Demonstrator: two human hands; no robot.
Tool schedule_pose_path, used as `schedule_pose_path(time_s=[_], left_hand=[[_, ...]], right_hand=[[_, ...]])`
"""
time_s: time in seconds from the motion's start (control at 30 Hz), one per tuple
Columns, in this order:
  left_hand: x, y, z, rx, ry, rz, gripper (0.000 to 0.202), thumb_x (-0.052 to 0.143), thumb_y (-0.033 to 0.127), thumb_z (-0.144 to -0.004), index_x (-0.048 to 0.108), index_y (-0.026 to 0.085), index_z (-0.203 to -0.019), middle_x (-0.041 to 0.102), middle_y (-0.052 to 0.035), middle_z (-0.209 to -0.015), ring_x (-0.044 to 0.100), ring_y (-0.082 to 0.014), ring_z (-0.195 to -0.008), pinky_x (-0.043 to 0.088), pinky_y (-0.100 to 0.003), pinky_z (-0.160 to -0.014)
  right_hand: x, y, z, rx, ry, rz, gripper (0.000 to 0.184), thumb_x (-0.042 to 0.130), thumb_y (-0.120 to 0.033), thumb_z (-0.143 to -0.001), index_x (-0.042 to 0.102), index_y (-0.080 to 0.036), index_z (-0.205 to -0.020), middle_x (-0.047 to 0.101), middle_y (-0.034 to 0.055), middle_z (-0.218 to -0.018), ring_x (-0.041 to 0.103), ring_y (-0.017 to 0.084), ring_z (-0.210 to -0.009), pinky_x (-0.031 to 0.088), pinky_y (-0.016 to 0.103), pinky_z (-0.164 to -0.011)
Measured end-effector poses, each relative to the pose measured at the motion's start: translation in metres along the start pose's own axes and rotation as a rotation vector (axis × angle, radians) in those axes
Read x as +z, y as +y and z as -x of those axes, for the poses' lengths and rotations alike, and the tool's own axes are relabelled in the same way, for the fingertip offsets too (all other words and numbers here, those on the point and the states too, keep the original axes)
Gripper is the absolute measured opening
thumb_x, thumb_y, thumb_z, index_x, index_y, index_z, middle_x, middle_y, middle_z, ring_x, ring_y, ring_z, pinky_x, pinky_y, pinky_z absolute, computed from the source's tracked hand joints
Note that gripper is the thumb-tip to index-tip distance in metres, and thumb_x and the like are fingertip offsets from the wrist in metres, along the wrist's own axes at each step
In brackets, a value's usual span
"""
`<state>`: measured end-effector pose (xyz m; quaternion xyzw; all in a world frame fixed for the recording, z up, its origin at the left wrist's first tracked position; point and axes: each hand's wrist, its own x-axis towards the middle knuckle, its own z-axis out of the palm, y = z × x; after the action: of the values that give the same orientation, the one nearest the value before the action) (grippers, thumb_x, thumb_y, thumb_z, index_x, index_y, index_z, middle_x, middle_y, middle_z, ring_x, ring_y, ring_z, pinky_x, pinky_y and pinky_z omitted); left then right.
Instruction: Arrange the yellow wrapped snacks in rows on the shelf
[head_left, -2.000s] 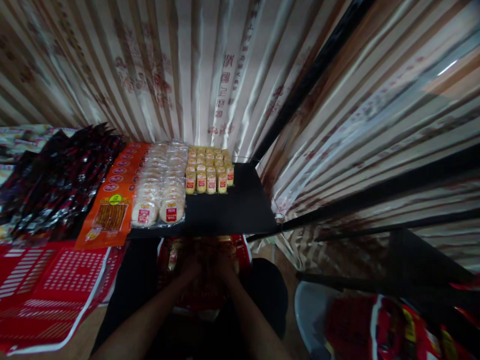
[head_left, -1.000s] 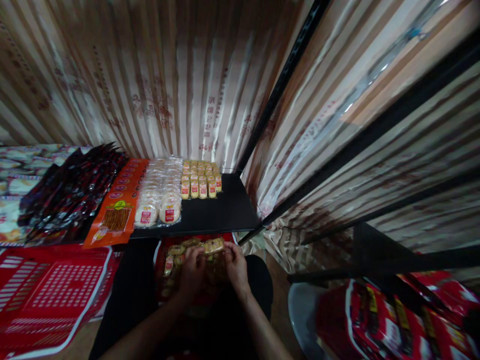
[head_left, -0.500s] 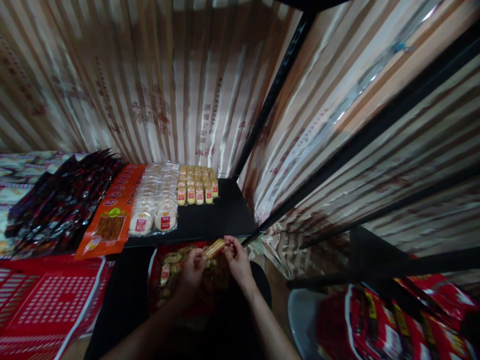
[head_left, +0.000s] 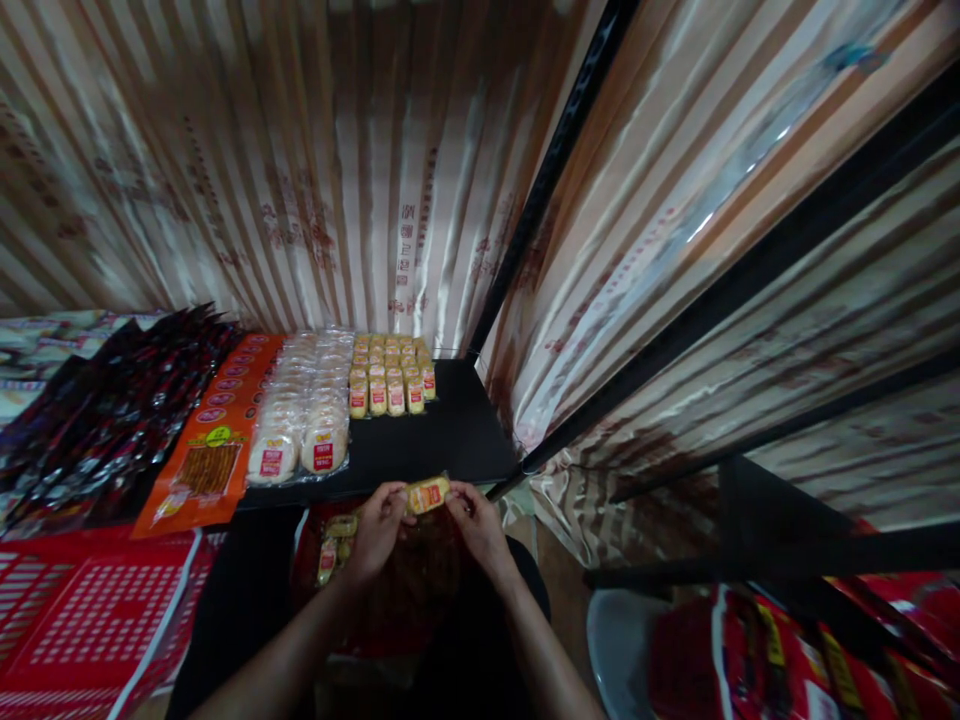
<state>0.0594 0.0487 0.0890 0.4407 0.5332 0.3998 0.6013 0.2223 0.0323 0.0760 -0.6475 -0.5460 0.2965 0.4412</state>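
Note:
Between my two hands is a small wrapped pastry point(head_left: 427, 495) in clear film, its red and orange label facing up. My left hand point(head_left: 381, 525) pinches its left end, and my right hand point(head_left: 474, 522) pinches the right end. Below them, a red basket point(head_left: 301, 545) holds more wrapped pastries point(head_left: 330, 550); much of its inside is dark or behind my hands. On the black shelf point(head_left: 420, 445) ahead, similar small wrapped pastries point(head_left: 386, 385) stand in rows. Left of those rows lie round white wrapped cakes point(head_left: 324, 450) in two columns.
An orange snack packet point(head_left: 201, 450) and a heap of dark shiny packets point(head_left: 112, 410) lie farther left on the shelf. A red basket point(head_left: 105, 610) sits at the lower left. Black shelf posts point(head_left: 551, 180) stand before a striped curtain point(head_left: 300, 180). Red packages point(head_left: 795, 650) fill the lower right.
The pastry has turned from tilted to nearly level, and its label now faces up. My hands have come level on either side of it. The view has shifted slightly.

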Motion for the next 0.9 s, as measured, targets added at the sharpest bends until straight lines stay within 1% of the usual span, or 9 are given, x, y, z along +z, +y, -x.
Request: schedule_pose_path(time_s=[0.1, 0.17, 0.23, 0.3, 0.4, 0.53, 0.7, 0.83, 0.9], left_hand=[[0.001, 0.008, -0.013, 0.037, 0.0, -0.061, 0.041, 0.048, 0.048, -0.067, 0.054, 0.014, -0.089, 0.057, 0.0015, -0.061, 0.056, -0.0111, -0.051, 0.04, -0.02, -0.044], [0.001, 0.013, -0.022, 0.065, -0.022, -0.112, 0.034, 0.048, 0.044, -0.067, 0.054, 0.015, -0.084, 0.055, 0.0029, -0.059, 0.054, -0.0103, -0.047, 0.04, -0.02, -0.043], [0.003, 0.017, -0.032, 0.083, -0.076, -0.162, 0.027, 0.047, 0.04, -0.067, 0.054, 0.017, -0.079, 0.055, 0.0035, -0.059, 0.053, -0.0103, -0.046, 0.039, -0.02, -0.041], [0.005, 0.023, -0.041, 0.091, -0.137, -0.212, 0.022, 0.046, 0.036, -0.068, 0.055, 0.017, -0.077, 0.054, 0.0042, -0.055, 0.052, -0.0101, -0.044, 0.038, -0.02, -0.04], [0.01, 0.034, -0.053, 0.084, -0.2, -0.292, 0.018, 0.045, 0.031, -0.071, 0.056, 0.016, -0.074, 0.05, 0.0055, -0.047, 0.048, -0.009, -0.039, 0.036, -0.019, -0.04], [0.023, 0.054, -0.072, 0.072, -0.204, -0.348, 0.014, 0.045, 0.025, -0.071, 0.056, 0.016, -0.071, 0.048, 0.0063, -0.044, 0.046, -0.0082, -0.038, 0.035, -0.018, -0.038], [0.047, 0.079, -0.113, 0.233, -0.166, -0.364, 0.018, 0.041, 0.023, -0.076, 0.058, 0.017, -0.071, 0.053, 0.0038, -0.051, 0.049, -0.0086, -0.042, 0.04, -0.019, -0.044], [0.068, 0.093, -0.147, 0.373, -0.046, -0.4, 0.019, 0.045, 0.02, -0.076, 0.062, 0.018, -0.083, 0.066, -0.0027, -0.074, 0.06, -0.0129, -0.062, 0.047, -0.023, -0.06], [0.077, 0.1, -0.161, 0.406, 0.009, -0.438, 0.023, 0.045, 0.016, -0.075, 0.062, 0.017, -0.091, 0.067, -0.006, -0.086, 0.062, -0.0152, -0.074, 0.048, -0.026, -0.07]], right_hand=[[-0.004, -0.003, 0.0, -0.183, 0.05, 0.217, 0.032, 0.052, -0.03, -0.078, 0.059, -0.017, -0.107, 0.062, 0.01, -0.102, 0.058, 0.021, -0.092, 0.048, 0.036, -0.083], [-0.008, -0.007, 0.0, -0.338, 0.017, 0.325, 0.042, 0.054, -0.028, -0.079, 0.052, -0.02, -0.12, 0.058, 0.0091, -0.115, 0.052, 0.022, -0.106, 0.043, 0.039, -0.092], [-0.011, -0.01, -0.002, -0.428, -0.046, 0.388, 0.048, 0.054, -0.027, -0.08, 0.046, -0.023, -0.127, 0.057, 0.007, -0.118, 0.05, 0.022, -0.108, 0.043, 0.039, -0.092], [-0.014, -0.011, -0.005, -0.471, -0.08, 0.433, 0.05, 0.053, -0.026, -0.081, 0.042, -0.024, -0.129, 0.058, 0.0064, -0.118, 0.051, 0.022, -0.106, 0.045, 0.039, -0.09], [-0.016, -0.008, -0.014, -0.513, -0.076, 0.476, 0.043, 0.051, -0.026, -0.082, 0.047, -0.022, -0.125, 0.06, 0.007, -0.112, 0.052, 0.021, -0.102, 0.046, 0.038, -0.087], [-0.017, -0.009, -0.034, -0.519, -0.024, 0.502, 0.036, 0.052, -0.028, -0.081, 0.053, -0.021, -0.117, 0.062, 0.0073, -0.105, 0.055, 0.021, -0.095, 0.047, 0.036, -0.084], [-0.016, -0.01, -0.078, -0.458, 0.14, 0.541, 0.031, 0.052, -0.029, -0.08, 0.057, -0.019, -0.109, 0.064, 0.008, -0.097, 0.056, 0.022, -0.09, 0.046, 0.035, -0.081], [-0.015, -0.005, -0.124, -0.352, 0.29, 0.491, 0.03, 0.049, -0.035, -0.08, 0.06, -0.017, -0.102, 0.064, 0.0085, -0.089, 0.057, 0.02, -0.082, 0.045, 0.032, -0.076], [-0.015, -0.003, -0.147, -0.273, 0.326, 0.439, 0.033, 0.048, -0.04, -0.079, 0.06, -0.015, -0.099, 0.064, 0.0076, -0.085, 0.058, 0.018, -0.075, 0.045, 0.029, -0.071]])
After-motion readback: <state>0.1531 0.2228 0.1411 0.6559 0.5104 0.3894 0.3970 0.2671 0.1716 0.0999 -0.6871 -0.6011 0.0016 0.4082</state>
